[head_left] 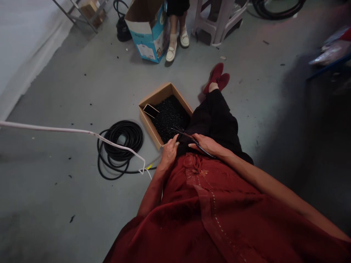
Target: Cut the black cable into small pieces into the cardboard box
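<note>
I sit on the floor in a red top and black trousers. My right hand rests on my lap, fingers closed round a pair of scissors whose blades point left over the box. My left hand sits at the near corner of a cardboard box, fingers curled, pinching a thin black tube that runs down to a coil of black hose on the floor. The box holds many small black cut pieces and a phone leaning at its left side.
A white cord crosses from the left edge to near the hose. Another person's feet in white shoes stand at the top beside a blue and white carton. A plastic stool stands behind. My red shoes lie beyond the box.
</note>
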`<state>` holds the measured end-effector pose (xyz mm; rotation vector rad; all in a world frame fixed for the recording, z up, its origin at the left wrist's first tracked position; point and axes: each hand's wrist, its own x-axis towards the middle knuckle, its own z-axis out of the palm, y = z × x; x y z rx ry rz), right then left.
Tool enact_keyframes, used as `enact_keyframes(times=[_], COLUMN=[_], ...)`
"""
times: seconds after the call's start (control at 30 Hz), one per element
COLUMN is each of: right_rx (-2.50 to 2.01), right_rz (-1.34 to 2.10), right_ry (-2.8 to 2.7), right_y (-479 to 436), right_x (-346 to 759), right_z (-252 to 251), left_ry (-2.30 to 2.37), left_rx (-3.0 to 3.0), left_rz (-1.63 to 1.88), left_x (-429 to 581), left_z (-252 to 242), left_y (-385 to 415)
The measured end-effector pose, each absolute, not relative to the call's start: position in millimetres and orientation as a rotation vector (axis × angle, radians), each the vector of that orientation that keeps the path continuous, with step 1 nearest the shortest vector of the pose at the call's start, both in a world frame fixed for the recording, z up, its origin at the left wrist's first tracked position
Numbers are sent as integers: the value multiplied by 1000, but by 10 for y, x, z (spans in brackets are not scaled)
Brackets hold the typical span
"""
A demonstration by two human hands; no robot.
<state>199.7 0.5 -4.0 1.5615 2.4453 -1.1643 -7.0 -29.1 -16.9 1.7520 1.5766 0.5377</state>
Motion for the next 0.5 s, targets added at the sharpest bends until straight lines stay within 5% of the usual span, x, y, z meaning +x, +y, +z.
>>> enact_keyframes(times=[0.5], right_rx=[1585], right_rz=[-1058], right_ry=[2385], right_y=[0], right_x=[1980], right_z=[-47], left_ry=[1543], left_rx=[1582], left_rz=[654], left_x=[-37], left_z=[-258], left_y=[-309])
